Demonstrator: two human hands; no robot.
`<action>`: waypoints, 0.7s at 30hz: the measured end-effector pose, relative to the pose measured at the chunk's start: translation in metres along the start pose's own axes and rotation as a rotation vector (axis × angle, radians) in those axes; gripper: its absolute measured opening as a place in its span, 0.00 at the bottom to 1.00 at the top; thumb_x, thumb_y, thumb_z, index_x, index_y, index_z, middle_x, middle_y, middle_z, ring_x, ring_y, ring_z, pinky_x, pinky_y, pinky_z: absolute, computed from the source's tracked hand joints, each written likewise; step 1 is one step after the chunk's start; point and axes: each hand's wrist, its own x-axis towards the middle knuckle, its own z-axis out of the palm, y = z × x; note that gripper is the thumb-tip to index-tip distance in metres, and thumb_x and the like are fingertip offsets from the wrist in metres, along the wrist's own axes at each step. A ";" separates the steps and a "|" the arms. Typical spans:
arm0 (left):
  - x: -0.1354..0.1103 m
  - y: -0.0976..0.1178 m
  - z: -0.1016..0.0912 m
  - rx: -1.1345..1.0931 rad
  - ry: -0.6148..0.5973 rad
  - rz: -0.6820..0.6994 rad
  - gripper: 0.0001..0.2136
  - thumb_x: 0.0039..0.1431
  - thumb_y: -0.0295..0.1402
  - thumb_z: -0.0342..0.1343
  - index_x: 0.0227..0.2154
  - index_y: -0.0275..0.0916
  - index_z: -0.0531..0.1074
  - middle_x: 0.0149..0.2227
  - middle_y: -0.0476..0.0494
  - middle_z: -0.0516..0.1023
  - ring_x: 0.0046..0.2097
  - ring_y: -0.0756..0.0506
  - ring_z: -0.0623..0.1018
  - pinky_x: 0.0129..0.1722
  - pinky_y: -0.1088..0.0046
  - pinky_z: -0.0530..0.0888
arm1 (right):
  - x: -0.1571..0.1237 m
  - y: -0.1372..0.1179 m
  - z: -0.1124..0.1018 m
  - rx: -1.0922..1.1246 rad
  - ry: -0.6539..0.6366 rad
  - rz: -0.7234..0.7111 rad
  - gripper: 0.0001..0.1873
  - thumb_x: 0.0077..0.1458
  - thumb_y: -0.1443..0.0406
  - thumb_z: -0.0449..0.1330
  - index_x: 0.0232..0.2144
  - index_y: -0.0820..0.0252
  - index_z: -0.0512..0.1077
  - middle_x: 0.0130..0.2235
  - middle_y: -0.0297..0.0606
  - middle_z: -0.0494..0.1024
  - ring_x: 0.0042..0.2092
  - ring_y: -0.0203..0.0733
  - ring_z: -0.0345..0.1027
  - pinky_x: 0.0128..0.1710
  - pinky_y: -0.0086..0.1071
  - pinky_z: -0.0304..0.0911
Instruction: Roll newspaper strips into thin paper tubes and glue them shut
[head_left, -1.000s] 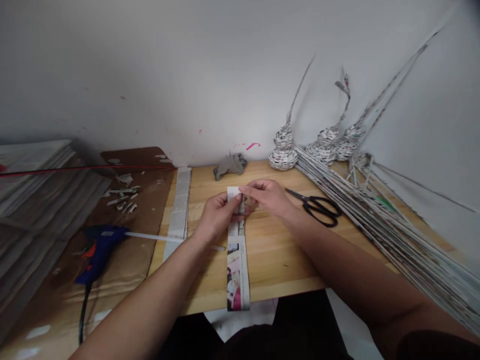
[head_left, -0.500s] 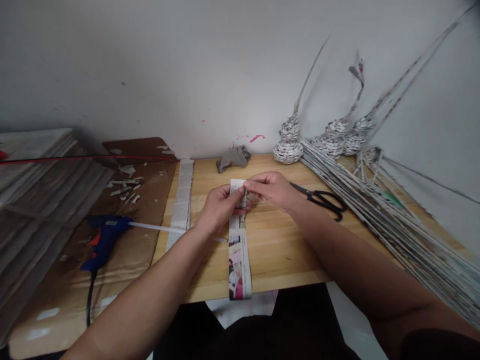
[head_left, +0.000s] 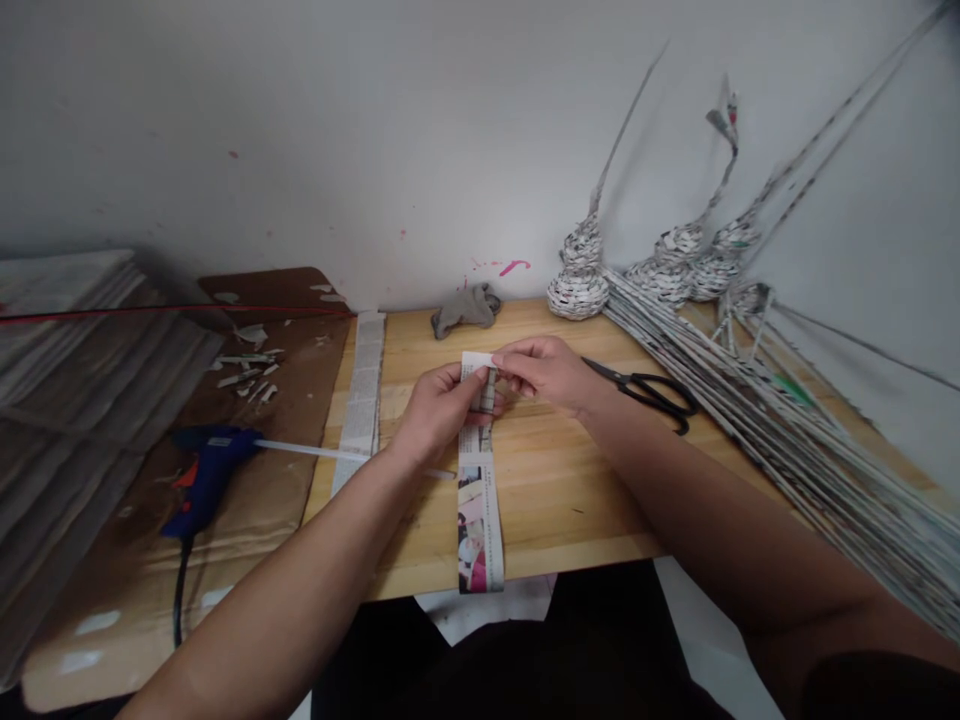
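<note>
A long newspaper strip (head_left: 480,520) printed with text and coloured pictures runs toward me, its near end reaching over the table's front edge. My left hand (head_left: 442,405) is closed around the strip near its far end, thumb on top. At the top right corner of that end, my right hand (head_left: 544,372) pinches the paper between thumb and fingertips. Under my left forearm lies a thin pale stick (head_left: 442,472), partly hidden. Left of my hands rests a flat stack of cut newspaper strips (head_left: 365,385).
A blue glue gun (head_left: 214,480) lies on cardboard (head_left: 292,480) at left, near paper scraps (head_left: 251,375) and a newspaper pile (head_left: 90,380). Black scissors (head_left: 649,390), paper rods (head_left: 720,400) and woven gourd shapes (head_left: 577,290) are at right. A grey cloth (head_left: 466,310) lies by the wall.
Both hands keep their hold at the strip's far end, with only a slight shift of the right fingers. The whole view has tilted a little.
</note>
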 end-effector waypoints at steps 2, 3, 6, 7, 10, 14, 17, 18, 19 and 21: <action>0.000 0.000 0.000 0.012 -0.002 0.013 0.17 0.53 0.45 0.61 0.35 0.33 0.77 0.29 0.40 0.80 0.31 0.45 0.79 0.29 0.71 0.75 | 0.000 0.000 0.002 0.042 0.030 0.021 0.13 0.47 0.58 0.65 0.30 0.64 0.79 0.21 0.31 0.70 0.22 0.30 0.58 0.18 0.26 0.48; 0.000 -0.001 0.000 0.020 -0.003 0.019 0.17 0.53 0.45 0.61 0.35 0.33 0.77 0.29 0.40 0.80 0.31 0.45 0.79 0.29 0.71 0.76 | 0.000 0.000 0.003 0.061 0.044 0.026 0.13 0.47 0.58 0.65 0.30 0.64 0.79 0.21 0.31 0.70 0.22 0.30 0.58 0.18 0.26 0.47; -0.001 -0.001 0.001 0.039 -0.004 0.036 0.18 0.54 0.46 0.60 0.36 0.34 0.77 0.31 0.39 0.81 0.33 0.44 0.79 0.30 0.70 0.76 | -0.001 -0.001 0.005 0.100 0.071 0.017 0.14 0.45 0.58 0.67 0.28 0.64 0.78 0.20 0.31 0.70 0.22 0.29 0.57 0.18 0.26 0.47; -0.001 -0.002 0.001 0.044 -0.002 0.045 0.18 0.54 0.46 0.60 0.36 0.34 0.77 0.32 0.39 0.81 0.33 0.44 0.79 0.31 0.69 0.77 | -0.001 -0.001 0.006 0.110 0.074 0.009 0.14 0.44 0.57 0.67 0.27 0.64 0.78 0.20 0.31 0.70 0.22 0.29 0.57 0.19 0.26 0.47; -0.002 -0.003 0.002 0.047 0.009 0.077 0.18 0.53 0.47 0.61 0.36 0.35 0.77 0.32 0.41 0.81 0.32 0.44 0.78 0.31 0.69 0.76 | -0.002 -0.002 0.009 0.133 0.078 -0.007 0.14 0.43 0.57 0.68 0.25 0.64 0.77 0.20 0.31 0.70 0.22 0.29 0.58 0.20 0.26 0.51; -0.002 -0.004 0.002 0.069 0.038 0.094 0.18 0.52 0.47 0.62 0.35 0.35 0.78 0.31 0.42 0.80 0.32 0.45 0.78 0.30 0.70 0.76 | -0.003 -0.002 0.010 0.173 0.079 0.002 0.16 0.41 0.57 0.70 0.27 0.64 0.77 0.22 0.32 0.73 0.23 0.31 0.61 0.22 0.27 0.56; -0.002 -0.006 0.002 0.100 0.034 0.108 0.18 0.53 0.48 0.61 0.35 0.35 0.77 0.32 0.42 0.80 0.32 0.44 0.78 0.31 0.69 0.77 | -0.003 -0.001 0.012 0.187 0.079 -0.005 0.15 0.40 0.57 0.70 0.27 0.63 0.77 0.24 0.34 0.75 0.24 0.32 0.63 0.23 0.29 0.59; -0.002 -0.006 0.002 0.108 0.026 0.114 0.18 0.54 0.48 0.60 0.35 0.35 0.77 0.32 0.42 0.80 0.33 0.44 0.78 0.31 0.69 0.77 | -0.003 -0.001 0.012 0.189 0.080 -0.004 0.15 0.40 0.57 0.71 0.26 0.63 0.77 0.24 0.34 0.75 0.24 0.33 0.63 0.23 0.29 0.59; -0.002 -0.007 0.002 0.115 0.016 0.121 0.18 0.54 0.47 0.60 0.35 0.35 0.77 0.32 0.42 0.80 0.33 0.44 0.78 0.31 0.69 0.77 | -0.004 -0.001 0.013 0.192 0.081 -0.001 0.16 0.40 0.56 0.71 0.26 0.63 0.76 0.24 0.35 0.75 0.24 0.33 0.63 0.23 0.29 0.59; -0.001 -0.008 0.001 0.115 -0.006 0.130 0.17 0.54 0.47 0.61 0.36 0.36 0.76 0.32 0.42 0.80 0.33 0.44 0.79 0.31 0.69 0.77 | -0.005 -0.002 0.015 0.195 0.081 0.010 0.16 0.40 0.56 0.71 0.25 0.62 0.75 0.23 0.35 0.74 0.23 0.33 0.62 0.21 0.29 0.58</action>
